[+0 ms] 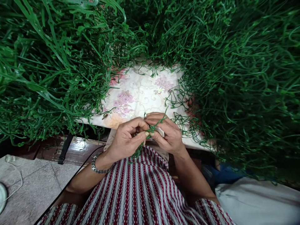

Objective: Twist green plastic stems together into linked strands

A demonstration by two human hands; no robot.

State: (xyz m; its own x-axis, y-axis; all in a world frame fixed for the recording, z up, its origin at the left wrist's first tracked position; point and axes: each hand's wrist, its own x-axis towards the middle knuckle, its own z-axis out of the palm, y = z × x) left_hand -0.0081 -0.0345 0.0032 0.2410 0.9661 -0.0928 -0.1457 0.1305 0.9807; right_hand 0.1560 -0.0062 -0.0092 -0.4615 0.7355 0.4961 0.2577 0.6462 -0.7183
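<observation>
Both hands meet in front of my striped clothing, near the edge of a floral cloth [145, 93]. My left hand [127, 137], with a metal bracelet at its wrist, pinches a thin green plastic stem piece [153, 128] between thumb and forefinger. Thumb and fingers of my right hand [167, 132] close on the same piece from the other side, the fingertips nearly touching. One end of the piece points up and right; more green strands [137, 152] hang below my left fingers.
Big tangled heaps of green plastic stems lie at the left [47, 68] and right [246, 84], joining across the back. A small brown object [105, 116] rests on the cloth's front edge. A dark cord [77, 172] crosses my left forearm's side.
</observation>
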